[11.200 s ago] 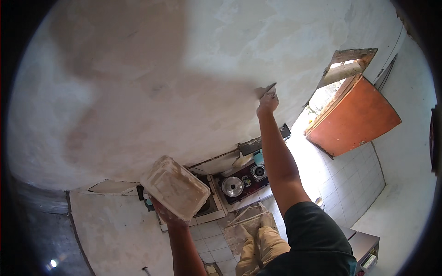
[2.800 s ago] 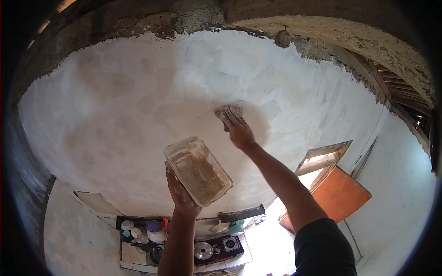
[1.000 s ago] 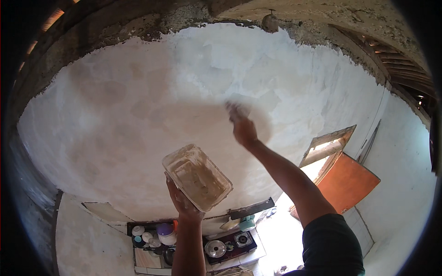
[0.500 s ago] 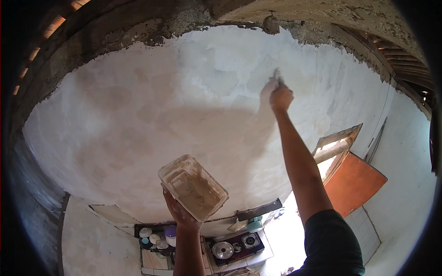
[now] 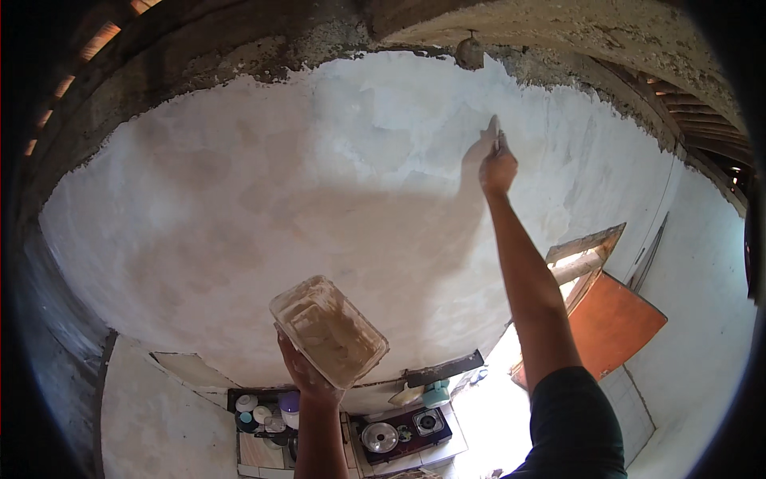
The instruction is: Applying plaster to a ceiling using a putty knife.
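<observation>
My left hand (image 5: pixel 307 371) is wrapped round the lower left side of a rectangular plastic tub (image 5: pixel 331 329), tilted so that its inside shows. Pale, wet plaster or filler (image 5: pixel 339 339) coats its walls and lies in its bottom. High on the right, my right hand (image 5: pixel 499 170) grips a putty knife (image 5: pixel 495 128), its blade pointing up at the wall; the handle is mostly hidden in the fist. Behind both hands spreads a large wall (image 5: pixel 239 223) with a whitish, patchy coat. My right arm's shadow falls on it beside the hand.
A two-burner stove (image 5: pixel 407 433) with a lidded pot (image 5: pixel 380 437) stands below. Left of it, bowls and dishes (image 5: pixel 259 415) crowd a rack. An orange door (image 5: pixel 614 323) hangs by a bright opening at right. A rough beam (image 5: pixel 558 28) and a small hanging lump (image 5: pixel 469 53) are overhead.
My right hand and the putty knife have shifted slightly right along the wall. My left hand with the tub sits a little lower and further left in the picture.
</observation>
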Demonstrator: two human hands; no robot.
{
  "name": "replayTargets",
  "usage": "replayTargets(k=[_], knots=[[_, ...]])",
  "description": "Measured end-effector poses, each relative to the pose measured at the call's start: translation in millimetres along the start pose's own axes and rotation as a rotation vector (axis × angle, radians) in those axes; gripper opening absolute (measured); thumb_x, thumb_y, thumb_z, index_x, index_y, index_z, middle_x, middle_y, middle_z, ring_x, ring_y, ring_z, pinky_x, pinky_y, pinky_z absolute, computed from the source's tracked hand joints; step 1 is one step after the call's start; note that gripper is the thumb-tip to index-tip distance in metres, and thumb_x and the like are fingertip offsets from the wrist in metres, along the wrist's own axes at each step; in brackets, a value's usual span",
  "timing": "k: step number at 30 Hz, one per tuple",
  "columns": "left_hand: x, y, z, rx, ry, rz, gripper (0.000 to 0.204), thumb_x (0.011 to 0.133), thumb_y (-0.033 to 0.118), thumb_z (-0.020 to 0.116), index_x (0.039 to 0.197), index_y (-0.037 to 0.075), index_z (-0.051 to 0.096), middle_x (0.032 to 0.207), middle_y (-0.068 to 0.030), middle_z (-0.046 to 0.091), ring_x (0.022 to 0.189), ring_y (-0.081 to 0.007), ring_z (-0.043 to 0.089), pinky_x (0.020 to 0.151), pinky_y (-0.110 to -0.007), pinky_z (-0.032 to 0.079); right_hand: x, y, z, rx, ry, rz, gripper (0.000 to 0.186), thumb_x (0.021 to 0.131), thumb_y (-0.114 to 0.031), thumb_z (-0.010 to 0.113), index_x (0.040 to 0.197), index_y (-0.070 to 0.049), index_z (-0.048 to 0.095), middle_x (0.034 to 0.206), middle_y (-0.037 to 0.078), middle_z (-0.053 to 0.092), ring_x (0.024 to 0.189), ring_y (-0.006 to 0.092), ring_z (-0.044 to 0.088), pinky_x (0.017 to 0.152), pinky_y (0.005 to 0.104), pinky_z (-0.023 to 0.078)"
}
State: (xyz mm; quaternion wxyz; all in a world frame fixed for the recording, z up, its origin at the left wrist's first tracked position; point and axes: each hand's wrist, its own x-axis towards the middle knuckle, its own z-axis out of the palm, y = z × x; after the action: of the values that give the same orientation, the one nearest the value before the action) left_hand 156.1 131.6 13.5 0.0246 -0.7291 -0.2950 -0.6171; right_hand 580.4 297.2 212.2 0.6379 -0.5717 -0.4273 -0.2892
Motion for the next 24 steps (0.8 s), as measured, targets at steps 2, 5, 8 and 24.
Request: replayTargets(k=[2,5,8,24], knots=[[16.6,18.6,1.2,0.151,0.011,0.068,0.088,0.087,0.043,0.063,0.152,0.013,0.011,0.144,-0.0235,0.032,0.123,-0.0431,0.045,0.1,-0.054,0.042,-2.9,16.9,35.7,-0.113,0.196,-0.018,0.029,0.091,-0.015,0.05,0.118,-0.007,0.059,0.097,0.021,0.067,0.087,0.0379,0.065,0.074,0.0461,0.052],[27.3,25.9,2.2,0.371,0.031,0.128,0.087,0.086,0.043,0.065,0.152,0.017,0.014,0.144,-0.0234,0.033,0.123,-0.0442,0.045,0.1,-0.056,0.041,-58.7,-42.0,65.8,0.083,-0.035,-0.232,0.023,0.09,-0.012,0.052,0.11,-0.004,0.059,0.094,0.018,0.066,0.079,0.0354,0.064,0.071,0.047,0.052],[32.8,31.0,2.5,0.304,0.054,0.077,0.083,0.085,0.043,0.066,0.149,0.016,0.021,0.141,-0.022,0.037,0.12,-0.0431,0.047,0.099,-0.056,0.042,-126.1,-68.1,58.5,-0.066,-0.525,-0.367,0.033,0.083,-0.004,0.052,0.116,-0.004,0.056,0.108,0.018,0.064,0.098,0.0334,0.062,0.081,0.0444,0.051],[29.6,19.2,-39.0,0.221,0.145,-0.048,0.082,0.088,0.061,0.051,0.14,0.001,0.032,0.129,-0.0169,0.046,0.114,-0.0309,0.051,0.098,-0.045,0.043,49.4,-32.6,41.0,-0.135,0.028,0.353,0.029,0.09,-0.026,0.049,0.098,-0.006,0.069,0.093,0.021,0.069,0.086,0.0401,0.067,0.076,0.0498,0.054]])
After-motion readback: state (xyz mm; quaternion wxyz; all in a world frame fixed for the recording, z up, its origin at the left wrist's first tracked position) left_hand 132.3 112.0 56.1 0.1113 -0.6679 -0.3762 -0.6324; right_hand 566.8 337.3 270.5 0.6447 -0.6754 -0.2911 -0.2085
